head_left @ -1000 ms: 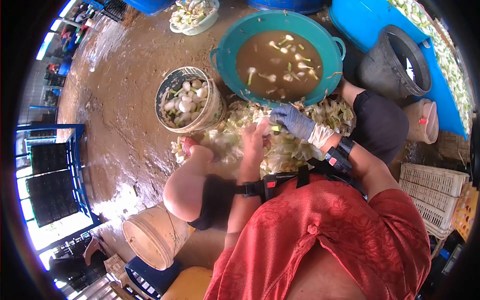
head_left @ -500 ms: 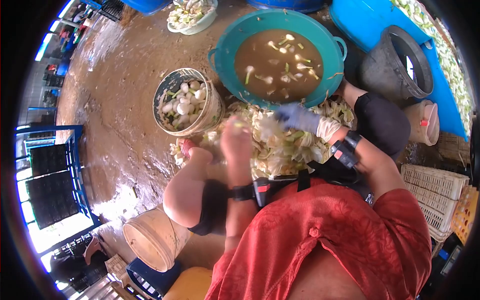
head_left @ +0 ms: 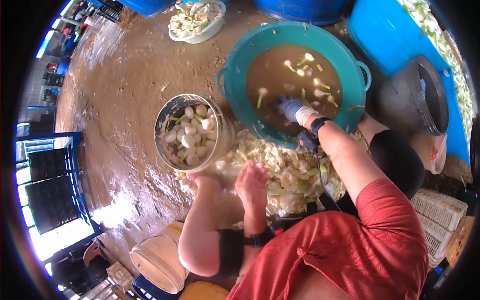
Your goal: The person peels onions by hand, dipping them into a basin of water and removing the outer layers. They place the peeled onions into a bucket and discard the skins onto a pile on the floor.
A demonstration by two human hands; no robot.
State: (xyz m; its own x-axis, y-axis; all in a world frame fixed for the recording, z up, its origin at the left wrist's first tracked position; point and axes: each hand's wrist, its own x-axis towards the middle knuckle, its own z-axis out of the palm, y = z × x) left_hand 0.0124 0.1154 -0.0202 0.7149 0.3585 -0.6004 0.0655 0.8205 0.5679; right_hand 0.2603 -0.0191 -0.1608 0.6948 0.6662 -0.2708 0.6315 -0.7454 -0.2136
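1. Nearest clearly visible bulb: stemmed bulb (head_left: 262,91) in basin (head_left: 235,75), floating in murky water (head_left: 272,62), L part, a bit in from L rim.
2. Dir from fingers: bulb lies L + slightly toward far rim of R hand (head_left: 290,108); near but apart, water btwn.
3. Long axis: roughly near-far, slight slant; bulb end twd far rim, stem twd near rim. So axis runs across the line fingers-to-bulb, not along it.
4. R hand (gloved) = nearer hand by a lot. Reaches in over near rim, forearm from near R, fingers pointing L, tips partly under water.
5. R fingers: spread vs. closed not readable, water hides tips; can't tell if holding anything.
6. L hand (head_left: 252,184) (bare): outside basin, above peel heap (head_left: 287,187), beyond near rim. Fingers loosely curled, part open, no bulb seen in it. Well apart from floating bulb.
7. L hand is closer than R to bucket (head_left: 226,137), which sits L of peel heap, full-ish w/ trimmed bulbs (head_left: 188,140).
8. Other floaters: right-hand bulb (head_left: 318,93) etc., R + twd far rim from R hand; that one's stem points twd R rim. Submerged items: unclear.
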